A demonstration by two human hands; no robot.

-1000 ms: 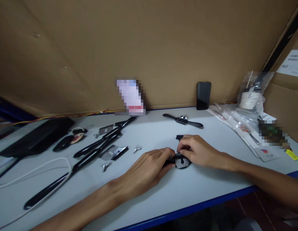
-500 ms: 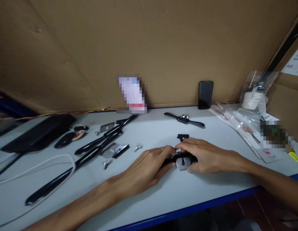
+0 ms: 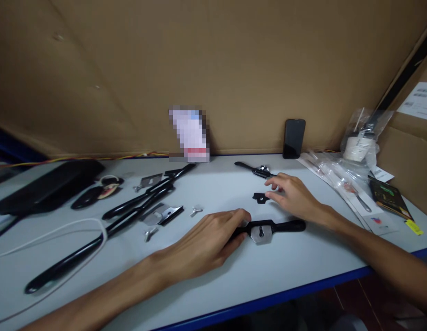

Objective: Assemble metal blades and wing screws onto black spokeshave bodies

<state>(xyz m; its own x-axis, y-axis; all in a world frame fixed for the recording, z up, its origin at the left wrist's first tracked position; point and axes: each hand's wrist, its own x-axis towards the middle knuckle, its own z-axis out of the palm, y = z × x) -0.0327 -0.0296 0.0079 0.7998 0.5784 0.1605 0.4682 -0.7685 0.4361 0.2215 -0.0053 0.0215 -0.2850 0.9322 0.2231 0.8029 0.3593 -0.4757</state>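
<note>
My left hand [image 3: 216,236] is closed around the left handle of a black spokeshave [image 3: 289,226]. A flat silver blade [image 3: 262,235] lies on its middle, with a dark slot showing. Just beyond, a small black cap iron [image 3: 259,198] with a hole rests on the table. My right hand [image 3: 291,195] is above the table beside that piece, thumb close to its right edge and fingers apart; whether the thumb touches it I cannot tell. Behind those fingers lies an assembled spokeshave [image 3: 262,172], its right handle hidden.
Left of my hands are more spokeshave bodies [image 3: 130,208], a blade with a cap [image 3: 163,214] and thumbscrews [image 3: 196,210]. A white cable [image 3: 103,232] crosses one handle. A phone [image 3: 294,139] leans on the cardboard wall. Packaged tools [image 3: 351,193] lie at right.
My right hand has let go of the spokeshave and moved up and right towards the small black cap iron. The spokeshave's right handle now shows. My left hand keeps its grip.
</note>
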